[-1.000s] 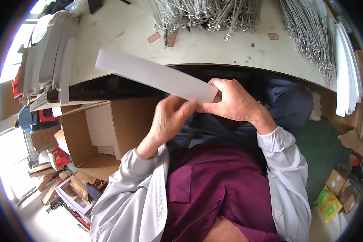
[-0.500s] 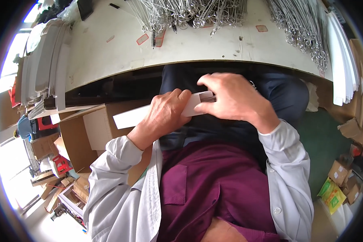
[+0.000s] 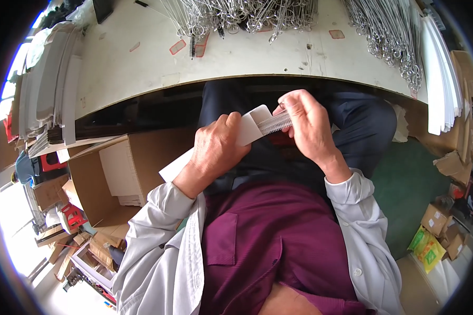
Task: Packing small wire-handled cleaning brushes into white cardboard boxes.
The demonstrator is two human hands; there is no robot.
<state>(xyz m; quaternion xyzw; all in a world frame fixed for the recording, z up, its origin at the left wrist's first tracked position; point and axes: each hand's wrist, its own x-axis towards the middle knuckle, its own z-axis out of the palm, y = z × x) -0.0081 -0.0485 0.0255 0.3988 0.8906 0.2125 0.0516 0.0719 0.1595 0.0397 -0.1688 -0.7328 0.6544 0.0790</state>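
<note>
My left hand [image 3: 215,149] is wrapped around a long, narrow white box [image 3: 249,130], held at a slant above my lap. The open end, with its flap raised, points up and to the right. From this end sticks a bundle of thin wire brushes [image 3: 274,124] with pale bristles. My right hand [image 3: 311,126] pinches the outer end of the bundle between thumb and fingers. How far the brushes reach into the box is hidden.
Ahead, the white table [image 3: 236,60] carries heaps of looped wire brushes [image 3: 247,16] and another pile [image 3: 389,47] at right. White flattened boxes [image 3: 440,79] stand at the right edge, more [image 3: 50,79] at left. An open cardboard carton [image 3: 102,178] sits left of my lap.
The box has tilted, its open end rising. My right hand has closed on the brushes, and their bristles now show between it and the box.
</note>
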